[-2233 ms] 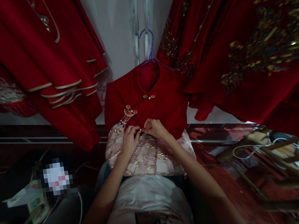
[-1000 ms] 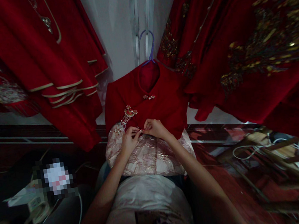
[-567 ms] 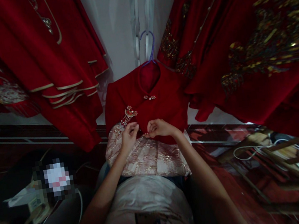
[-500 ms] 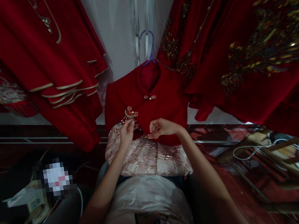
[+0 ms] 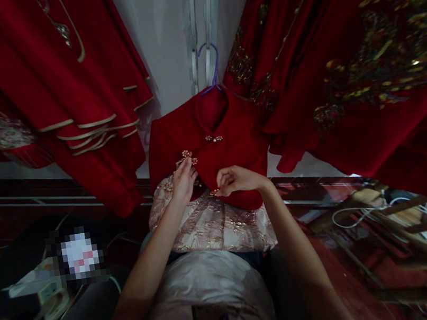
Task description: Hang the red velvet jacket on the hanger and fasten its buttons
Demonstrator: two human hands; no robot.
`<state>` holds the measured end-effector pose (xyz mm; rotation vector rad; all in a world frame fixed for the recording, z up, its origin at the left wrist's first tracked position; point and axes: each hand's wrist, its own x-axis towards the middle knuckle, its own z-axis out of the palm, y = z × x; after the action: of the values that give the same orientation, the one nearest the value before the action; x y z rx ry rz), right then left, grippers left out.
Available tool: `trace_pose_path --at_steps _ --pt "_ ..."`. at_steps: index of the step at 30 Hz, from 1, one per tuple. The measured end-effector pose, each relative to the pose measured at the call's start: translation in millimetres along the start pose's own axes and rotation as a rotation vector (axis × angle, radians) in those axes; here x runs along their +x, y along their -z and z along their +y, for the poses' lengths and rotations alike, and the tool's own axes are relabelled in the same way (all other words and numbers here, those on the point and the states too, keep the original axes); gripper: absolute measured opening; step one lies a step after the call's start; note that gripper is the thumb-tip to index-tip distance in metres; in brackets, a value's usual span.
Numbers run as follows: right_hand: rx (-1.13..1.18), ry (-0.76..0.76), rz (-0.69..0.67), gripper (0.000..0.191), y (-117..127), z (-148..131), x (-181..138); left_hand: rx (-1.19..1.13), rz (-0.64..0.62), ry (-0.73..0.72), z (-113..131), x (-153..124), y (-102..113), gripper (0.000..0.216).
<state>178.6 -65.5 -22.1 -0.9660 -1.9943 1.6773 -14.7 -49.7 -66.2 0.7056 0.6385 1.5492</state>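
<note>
A short red jacket point(image 5: 236, 148) hangs in front of me on a purple hanger point(image 5: 216, 66), with a beaded clasp point(image 5: 214, 138) below its collar. My left hand point(image 5: 184, 180) is closed over a beaded, gold-toned brooch point(image 5: 189, 157) on the jacket's left side in view, covering much of it. To the right, my right hand point(image 5: 238, 179) has its fingers curled and pinched at the jacket's lower front edge. A small gold-coloured ornament point(image 5: 214, 193) shows at those fingertips. Beneath both hands, a pale pink brocade cloth point(image 5: 219, 228) with a metallic pattern covers my lap.
Red garments with pale trim point(image 5: 93, 81) hang on the left. More red garments with gold embroidery point(image 5: 393, 47) hang on the right. A power strip point(image 5: 51, 296) with cables lies at lower left; a wooden rack point(image 5: 402, 239) with white cables stands at lower right.
My left hand has moved up, from just below the brooch to over it. My right hand has shifted slightly right, and more of the small ornament at its fingertips shows.
</note>
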Motion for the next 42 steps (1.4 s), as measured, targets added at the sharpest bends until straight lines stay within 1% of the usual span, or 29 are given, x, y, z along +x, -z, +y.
trace_pose_path --at_steps 3,7,9,11,14,17,18,19,22,24,25,27,30,33,35,36,37,39,41,42 --pt "-0.002 -0.004 -0.011 0.030 0.9 0.9 -0.9 0.047 0.022 -0.045 -1.4 1.2 -0.3 0.030" --pt "-0.006 0.004 -0.010 0.030 0.6 1.7 -0.2 0.077 -0.001 0.012 -1.0 5.4 5.4 0.030" --pt "-0.005 0.001 -0.006 0.031 -0.5 1.2 1.0 0.073 0.026 0.015 -1.9 9.0 7.8 0.026" --pt "-0.001 -0.010 -0.006 0.033 -1.6 0.3 1.9 0.068 0.084 0.009 -3.8 12.3 7.8 0.025" --pt "0.001 -0.022 -0.007 0.034 -1.6 -0.9 1.3 0.051 0.135 0.035 -6.5 14.4 1.7 0.028" --pt "-0.008 -0.048 -0.043 0.035 0.4 -2.7 -3.2 0.113 0.085 0.067 -5.5 13.2 -11.9 0.025" --pt "-0.013 -0.067 -0.066 0.035 1.2 -3.8 -5.5 0.170 0.052 0.035 -4.0 12.9 -17.7 0.023" --pt "-0.018 -0.089 -0.095 0.035 2.0 -5.2 -8.0 0.239 0.017 -0.032 -1.9 13.1 -23.8 0.022" --pt "-0.041 -0.142 -0.167 0.036 5.1 -10.2 -16.5 0.529 -0.090 -0.364 7.2 18.0 -41.1 0.022" --pt "-0.055 -0.158 -0.197 0.036 8.3 -13.0 -22.4 0.811 -0.151 -0.569 15.3 24.9 -49.2 0.025" --pt "-0.055 -0.161 -0.204 0.037 10.4 -13.9 -25.4 0.964 -0.187 -0.649 19.9 29.1 -52.1 0.025" --pt "-0.041 -0.162 -0.207 0.037 15.1 -14.7 -31.4 1.221 -0.273 -0.769 29.8 38.5 -55.8 0.022" --pt "-0.030 -0.143 -0.198 0.035 21.7 -14.8 -38.6 1.406 -0.437 -0.842 44.4 51.8 -59.4 0.019" --pt "-0.051 -0.116 -0.176 0.033 24.8 -16.0 -41.7 1.421 -0.611 -0.836 54.3 61.7 -63.4 0.015" --pt "-0.076 -0.103 -0.171 0.032 24.3 -17.6 -41.4 1.335 -0.707 -0.799 56.6 66.4 -65.7 0.013" --pt "-0.089 -0.094 -0.167 0.033 23.6 -18.3 -41.0 1.275 -0.731 -0.777 56.6 68.3 -66.4 0.012" --pt "-0.101 -0.080 -0.151 0.035 22.8 -18.7 -40.5 1.212 -0.732 -0.756 56.3 69.9 -66.8 0.011" --pt "-0.110 -0.034 -0.076 0.039 21.6 -19.0 -40.1 1.082 -0.667 -0.687 55.5 72.1 -66.9 0.008" --pt "-0.121 0.030 0.065 0.038 22.2 -19.6 -40.4 0.941 -0.574 -0.554 55.7 72.5 -66.7 0.006" --pt "-0.141 0.069 0.159 0.036 23.3 -20.8 -40.5 0.882 -0.552 -0.480 56.3 72.1 -66.9 0.006"
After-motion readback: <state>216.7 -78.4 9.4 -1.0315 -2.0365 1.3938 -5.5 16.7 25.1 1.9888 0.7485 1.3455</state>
